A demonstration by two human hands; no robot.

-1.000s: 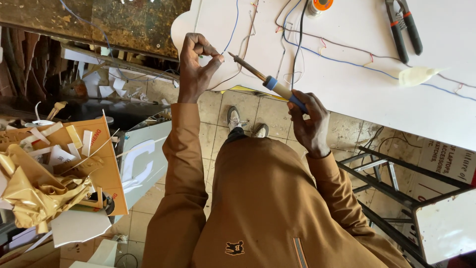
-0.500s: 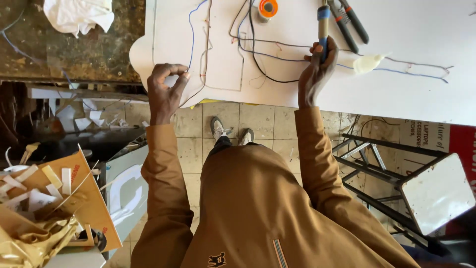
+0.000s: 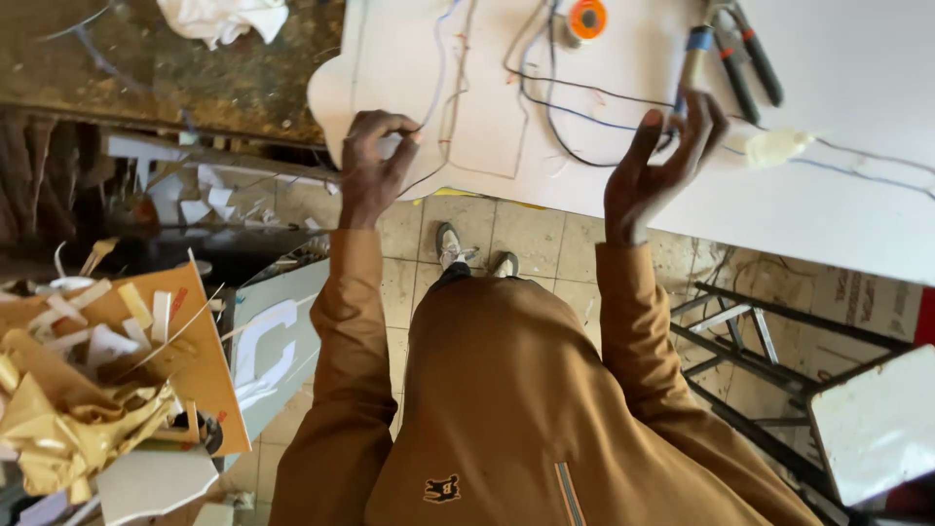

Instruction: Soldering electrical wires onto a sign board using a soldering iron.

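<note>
Pinching a thin wire (image 3: 443, 97) at the edge of the white board (image 3: 857, 209), your left hand (image 3: 373, 168) has its fingers curled tight around it. Your right hand (image 3: 657, 161) is open with fingers spread wide, holding nothing, just below a blue-handled tool (image 3: 693, 54) lying on the board. Pliers (image 3: 748, 54) lie just beside that tool, and an orange roll (image 3: 587, 18) sits near them.
</note>
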